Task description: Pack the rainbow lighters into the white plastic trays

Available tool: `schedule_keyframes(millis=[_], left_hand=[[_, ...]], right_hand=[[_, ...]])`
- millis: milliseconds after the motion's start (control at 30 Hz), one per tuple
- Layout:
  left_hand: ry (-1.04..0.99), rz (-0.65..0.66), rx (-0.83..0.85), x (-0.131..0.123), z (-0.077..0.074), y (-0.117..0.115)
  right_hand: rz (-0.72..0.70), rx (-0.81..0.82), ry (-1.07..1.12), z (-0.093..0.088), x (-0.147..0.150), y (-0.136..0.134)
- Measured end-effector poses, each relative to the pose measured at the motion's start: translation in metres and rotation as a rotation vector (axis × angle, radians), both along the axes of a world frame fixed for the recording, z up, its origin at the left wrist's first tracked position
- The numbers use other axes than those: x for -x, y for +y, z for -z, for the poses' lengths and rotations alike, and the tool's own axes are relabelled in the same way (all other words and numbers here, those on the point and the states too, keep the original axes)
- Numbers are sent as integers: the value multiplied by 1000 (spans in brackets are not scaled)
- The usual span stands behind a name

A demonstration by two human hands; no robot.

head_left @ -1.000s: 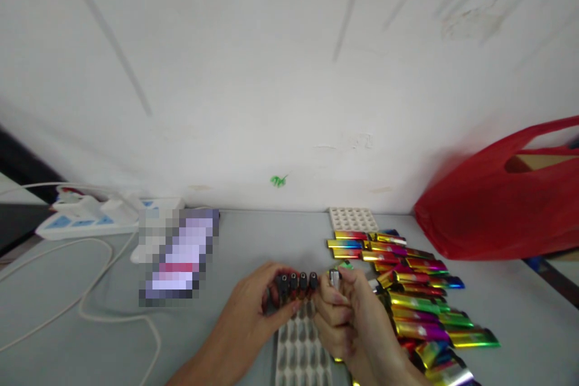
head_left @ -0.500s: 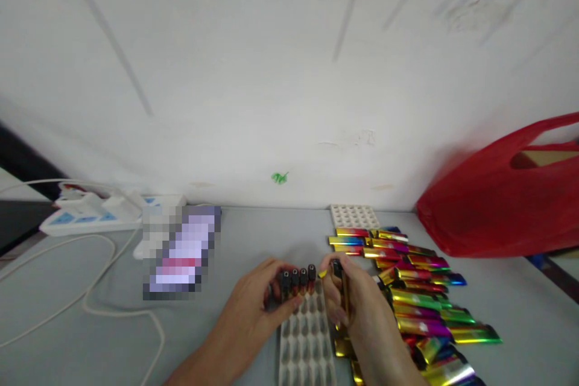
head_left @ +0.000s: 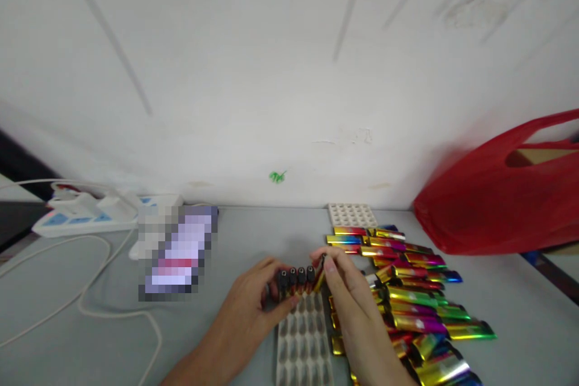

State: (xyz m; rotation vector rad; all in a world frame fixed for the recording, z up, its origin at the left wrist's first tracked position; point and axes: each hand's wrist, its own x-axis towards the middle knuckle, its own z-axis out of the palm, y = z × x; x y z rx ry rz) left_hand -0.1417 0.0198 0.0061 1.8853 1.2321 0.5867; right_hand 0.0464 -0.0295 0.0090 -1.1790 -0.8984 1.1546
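A white tray with rows of pockets (head_left: pixel 302 338) lies on the grey table in front of me. Several small dark-capped tubes (head_left: pixel 296 277) stand in its far row. My left hand (head_left: pixel 253 301) curls around the left end of that row, fingers closed against the tubes. My right hand (head_left: pixel 346 289) pinches another shiny tube (head_left: pixel 320 277) at the right end of the row, its fingertips pressed together. A pile of shiny rainbow-coloured tubes (head_left: pixel 407 295) lies just right of the tray.
A second white pocket tray (head_left: pixel 351 215) lies by the wall. A red plastic bag (head_left: pixel 502 199) sits at the right. A white power strip (head_left: pixel 90 214) with a looping cable (head_left: pixel 90 307) and a blurred-out object (head_left: pixel 178 251) lie at the left.
My right hand has carried a shiny tube from near my body forward and left to the right end of the row in the tray. My left hand has stayed on the row.
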Motion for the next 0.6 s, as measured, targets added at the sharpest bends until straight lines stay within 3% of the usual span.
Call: schedule_keyframes(millis=[233,433,500,600], left_hand=[[-33,17,9,1,-1,-2],[-25,32,16,0,-3,-2],[-38,32,14,-1,-2,-1],[-45,30,11,0,-1,0]], right_hand=[[44,-63,-284,-6,7,-6],[-36,-57,-394,-2,-5,-5],[25,-78,-490,-4,-10,-3],[159,-155,-823,-9,-16,-1]])
